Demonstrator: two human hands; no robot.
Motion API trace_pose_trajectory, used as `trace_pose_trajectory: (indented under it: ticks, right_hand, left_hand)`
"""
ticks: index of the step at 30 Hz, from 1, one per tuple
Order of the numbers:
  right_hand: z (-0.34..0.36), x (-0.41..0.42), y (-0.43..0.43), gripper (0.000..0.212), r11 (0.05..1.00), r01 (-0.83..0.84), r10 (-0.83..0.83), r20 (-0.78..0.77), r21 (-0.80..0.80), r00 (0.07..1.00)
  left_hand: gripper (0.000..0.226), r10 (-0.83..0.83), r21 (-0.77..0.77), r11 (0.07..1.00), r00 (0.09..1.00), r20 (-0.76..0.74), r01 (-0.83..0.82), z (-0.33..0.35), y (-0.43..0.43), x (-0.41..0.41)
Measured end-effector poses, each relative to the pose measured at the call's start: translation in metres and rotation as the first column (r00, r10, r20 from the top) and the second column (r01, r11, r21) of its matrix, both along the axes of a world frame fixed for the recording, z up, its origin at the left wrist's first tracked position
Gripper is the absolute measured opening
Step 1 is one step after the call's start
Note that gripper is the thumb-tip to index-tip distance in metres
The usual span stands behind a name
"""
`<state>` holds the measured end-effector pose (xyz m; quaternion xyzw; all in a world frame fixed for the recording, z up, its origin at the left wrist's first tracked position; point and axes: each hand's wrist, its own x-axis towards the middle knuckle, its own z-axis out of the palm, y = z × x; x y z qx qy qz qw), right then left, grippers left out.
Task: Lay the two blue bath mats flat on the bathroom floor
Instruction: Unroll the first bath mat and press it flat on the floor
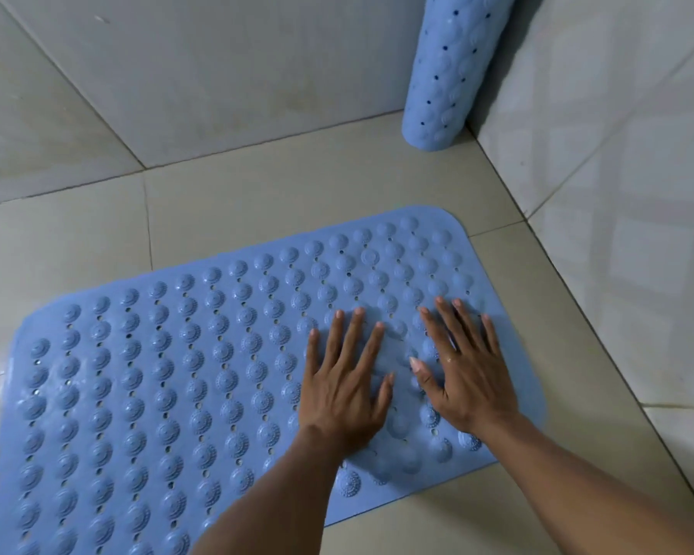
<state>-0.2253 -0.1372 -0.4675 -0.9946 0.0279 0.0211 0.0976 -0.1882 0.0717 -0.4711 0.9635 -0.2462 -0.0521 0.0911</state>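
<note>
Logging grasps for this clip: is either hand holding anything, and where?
Nothing held. Left hand and right hand press flat on the unrolled mat.

No readable text anywhere.

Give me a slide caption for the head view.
Both hands press one mat flat; rolled mat waits in corner.

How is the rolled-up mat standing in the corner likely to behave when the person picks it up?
The rolled mat leans against the wall tiles, so a nudge would probably tip it and let it roll. It looks like the same soft, holed rubber as the flat mat, so it is likely floppy and may uncurl once gripped.
</note>
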Motion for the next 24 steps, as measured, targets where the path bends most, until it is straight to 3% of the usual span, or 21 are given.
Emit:
trace_pose_trajectory:
  ticks: [4, 16, 24]
  right_hand:
    - [-0.0010, -0.0002, -0.0027, 0.063, 0.999, -0.019, 0.017, 0.061, 0.033, 0.998]
    - [-0.0075, 0.0029, -0.0029, 0.053, 0.998, -0.014, 0.003, 0.175, 0.060, 0.985]
    - [-0.0034, 0.0017, -0.0005, 0.058, 1.000, -0.010, 0.010, 0.074, -0.002, 0.997]
  left_hand:
    - [0.065, -0.007, -0.119, 0.993, 1.000, 0.027, 0.010, 0.0008, 0.0014, -0.0004]
    - [0.058, 0.015, -0.150, 0.989, 0.996, 0.092, -0.001, -0.0034, 0.0004, 0.0021]
    - [0.065, 0.027, -0.095, 0.995, 0.999, 0.021, -0.025, 0.0024, -0.0007, -0.0017]
